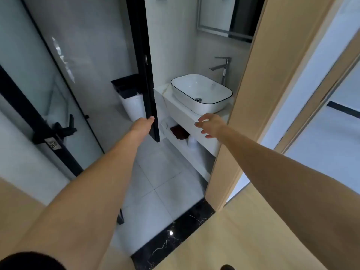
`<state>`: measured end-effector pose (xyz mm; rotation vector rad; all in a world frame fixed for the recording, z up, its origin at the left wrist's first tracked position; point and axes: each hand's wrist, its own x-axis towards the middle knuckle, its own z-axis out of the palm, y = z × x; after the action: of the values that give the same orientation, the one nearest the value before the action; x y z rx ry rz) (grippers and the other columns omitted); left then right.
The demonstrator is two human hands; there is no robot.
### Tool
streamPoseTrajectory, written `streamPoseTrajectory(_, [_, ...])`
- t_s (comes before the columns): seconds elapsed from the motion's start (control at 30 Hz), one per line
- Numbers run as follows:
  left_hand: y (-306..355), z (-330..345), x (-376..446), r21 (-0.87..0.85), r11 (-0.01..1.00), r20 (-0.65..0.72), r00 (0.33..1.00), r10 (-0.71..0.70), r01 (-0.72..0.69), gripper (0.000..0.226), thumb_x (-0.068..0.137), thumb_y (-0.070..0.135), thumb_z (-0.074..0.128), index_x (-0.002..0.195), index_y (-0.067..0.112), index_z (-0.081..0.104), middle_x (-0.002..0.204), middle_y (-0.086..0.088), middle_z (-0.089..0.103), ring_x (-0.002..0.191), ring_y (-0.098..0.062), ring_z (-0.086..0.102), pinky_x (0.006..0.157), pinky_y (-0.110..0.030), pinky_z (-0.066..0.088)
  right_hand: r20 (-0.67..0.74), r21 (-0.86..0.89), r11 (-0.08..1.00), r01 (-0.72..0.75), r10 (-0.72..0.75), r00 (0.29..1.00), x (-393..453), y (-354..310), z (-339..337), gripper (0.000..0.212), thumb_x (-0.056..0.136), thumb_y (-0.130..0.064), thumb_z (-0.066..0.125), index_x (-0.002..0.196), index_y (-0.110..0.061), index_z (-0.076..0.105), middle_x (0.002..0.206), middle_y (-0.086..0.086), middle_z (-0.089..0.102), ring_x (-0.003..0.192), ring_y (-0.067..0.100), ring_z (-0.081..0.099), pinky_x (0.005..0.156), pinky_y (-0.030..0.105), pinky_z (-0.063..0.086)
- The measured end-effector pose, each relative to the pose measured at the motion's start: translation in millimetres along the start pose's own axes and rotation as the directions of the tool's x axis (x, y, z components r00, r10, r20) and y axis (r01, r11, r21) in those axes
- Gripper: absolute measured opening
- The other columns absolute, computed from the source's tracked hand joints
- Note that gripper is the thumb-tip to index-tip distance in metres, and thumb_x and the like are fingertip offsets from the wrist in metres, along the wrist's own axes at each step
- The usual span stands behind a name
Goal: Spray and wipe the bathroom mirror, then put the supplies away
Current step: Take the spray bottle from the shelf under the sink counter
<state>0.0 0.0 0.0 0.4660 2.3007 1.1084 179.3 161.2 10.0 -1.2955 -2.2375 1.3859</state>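
The left hand holds the edge of the black-framed glass door. Its thumb sits on the near side of the frame and its fingers are hidden behind the frame, so the grip is only partly seen. The right hand is in the air with its fingers spread and relaxed, holding nothing. It is in front of the white desk, just below the sink.

The mirror is high above the right hand, on the wall over the sink. Only its lower part shows. A tap stands behind the sink, above the right hand.

Under the desk there is a shelf, between the 2 hands and a little lower. A dark red thing lies on it, and a white bottle stands beside that. I cannot tell what they are.

Past the left hand, behind the door, stands a white bin with a black lid. A wooden door frame rises just right of the right hand.
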Motion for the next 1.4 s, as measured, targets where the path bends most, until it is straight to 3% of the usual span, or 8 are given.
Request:
streamPoseTrajectory(0.13, [2, -2, 30, 0.021, 0.999, 0.015, 1.0, -0.024, 0.024, 0.033, 0.104, 0.046, 0.037, 0.101, 0.015, 0.049, 0.116, -0.007, 0.045, 0.105, -0.025, 0.049, 0.103, -0.042, 0.043, 0.025, 0.021, 1.0, -0.008, 0.007, 1.0, 27, -5, 14, 0.035, 0.095, -0.028, 0.067, 0.127, -0.014, 0.06, 0.126, 0.016, 0.063, 0.112, 0.03, 0.066, 0.089, 0.038, 0.058])
streamPoseTrajectory(0.23, [5, 4, 56, 0.03, 0.999, 0.004, 0.999, -0.032, 0.032, 0.036, 0.104, 0.045, 0.038, 0.118, 0.015, 0.051, 0.117, -0.011, 0.049, 0.103, -0.025, 0.048, 0.102, -0.039, 0.044, 0.045, 0.033, 0.999, -0.012, 0.01, 0.999, 58, -8, 25, 0.035, 0.095, -0.027, 0.068, 0.126, -0.014, 0.061, 0.126, 0.015, 0.063, 0.111, 0.03, 0.067, 0.089, 0.039, 0.059])
streamPoseTrajectory(0.37, [13, 8, 95, 0.03, 0.999, -0.005, 1.0, -0.031, 0.031, 0.053, 0.104, 0.044, 0.037, 0.139, 0.005, 0.049, 0.135, -0.015, 0.053, 0.118, -0.028, 0.051, 0.104, -0.037, 0.042, 0.07, 0.056, 0.998, -0.006, 0.002, 0.998, 109, -14, 36, 0.033, 0.095, -0.027, 0.068, 0.125, -0.015, 0.061, 0.126, 0.014, 0.062, 0.113, 0.031, 0.065, 0.061, 0.025, 0.053])
streamPoseTrajectory(0.57, [31, 10, 163, -0.058, 0.996, -0.005, 0.998, -0.063, 0.062, 0.058, 0.105, 0.047, 0.034, 0.148, 0.009, 0.041, 0.152, -0.013, 0.043, 0.137, -0.031, 0.042, 0.115, -0.041, 0.033, 0.115, 0.082, 0.997, -0.002, -0.008, 0.993, 190, -26, 49, 0.04, 0.094, -0.036, 0.066, 0.129, -0.017, 0.058, 0.123, 0.013, 0.064, 0.108, 0.033, 0.066, 0.066, 0.033, 0.055])
streamPoseTrajectory(0.7, [31, 11, 199, -0.108, 0.99, 0.015, 0.996, -0.089, 0.09, 0.063, 0.101, 0.057, 0.03, 0.152, 0.021, 0.035, 0.156, -0.005, 0.038, 0.141, -0.027, 0.038, 0.119, -0.043, 0.029, 0.154, 0.079, 0.997, -0.008, -0.005, 0.988, 223, -31, 61, 0.045, 0.096, -0.043, 0.06, 0.134, -0.018, 0.055, 0.12, 0.012, 0.065, 0.102, 0.032, 0.068, 0.088, 0.044, 0.056])
streamPoseTrajectory(1.0, [37, 8, 291, -0.154, 0.985, 0.074, 0.995, -0.072, 0.083, 0.062, 0.103, 0.056, 0.028, 0.156, 0.022, 0.027, 0.162, 0.001, 0.028, 0.147, -0.021, 0.029, 0.122, -0.042, 0.021, 0.106, 0.1, 0.994, -0.037, 0.027, 0.994, 294, -36, 85, 0.049, 0.099, -0.046, 0.055, 0.14, -0.02, 0.051, 0.109, 0.004, 0.062, 0.091, 0.023, 0.06, 0.088, 0.041, 0.055])
streamPoseTrajectory(1.17, [34, 15, 349, -0.146, 0.989, 0.131, 0.991, -0.016, 0.035, 0.06, 0.105, 0.052, 0.027, 0.156, 0.02, 0.027, 0.161, -0.001, 0.028, 0.146, -0.023, 0.029, 0.122, -0.041, 0.022, 0.032, 0.085, 0.995, -0.048, 0.046, 0.998, 330, -49, 101, 0.049, 0.101, -0.047, 0.051, 0.142, -0.022, 0.049, 0.124, 0.004, 0.055, 0.104, 0.026, 0.055, 0.06, 0.028, 0.043])
streamPoseTrajectory(1.4, [-4, 47, 421, -0.116, 0.993, 0.142, 0.99, -0.002, 0.019, 0.057, 0.105, 0.05, 0.029, 0.152, 0.019, 0.035, 0.155, -0.007, 0.039, 0.139, -0.027, 0.04, 0.118, -0.041, 0.029, 0.005, 0.144, 0.986, -0.084, 0.084, 0.996, 379, -25, 160, 0.05, 0.095, -0.05, 0.056, 0.137, -0.023, 0.052, 0.113, 0.007, 0.066, 0.104, 0.032, 0.067, 0.092, 0.049, 0.057])
